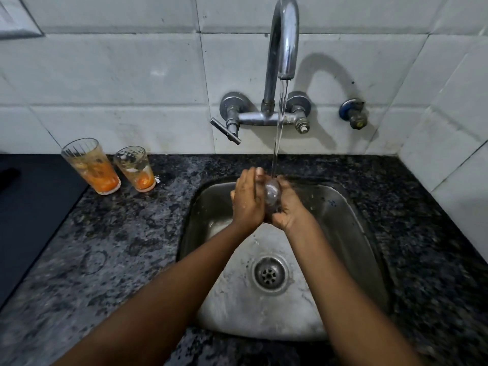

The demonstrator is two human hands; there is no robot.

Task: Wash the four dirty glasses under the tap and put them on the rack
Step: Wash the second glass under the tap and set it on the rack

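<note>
Looking down through the head view, I see both hands meet over the steel sink [351,228], under the running tap [284,35]. The left hand [247,200] lies against the left side of a clear glass [272,192], its fingers together and nearly straight, pointing toward twelve o'clock, the palm pressed to the glass wall. The right hand [287,204] cups the same glass from the three o'clock side and below, its fingers curled around it. The glass sits between the two palms, and only a rounded clear part of it shows between them; I cannot tell which way its mouth faces. A thin stream of water [278,128] falls from the spout and meets the hands at the twelve o'clock end of the glass. From the held glass, two dirty glasses stand on the speckled dark counter [118,247] at about nine to ten o'clock, well apart from the sink. The taller dirty glass [91,167] is the farther one and holds orange residue in its lower half; the shorter dirty glass [135,169] stands just beside it, on the side nearer the sink, with orange residue at its base. Both are upright. The drain [269,273] lies at six o'clock from the hands, between the two forearms. A lever handle [225,130] juts from the tap body at its left. A separate small valve [352,114] sits on the tiled wall [105,75] at three o'clock from the tap.
</note>
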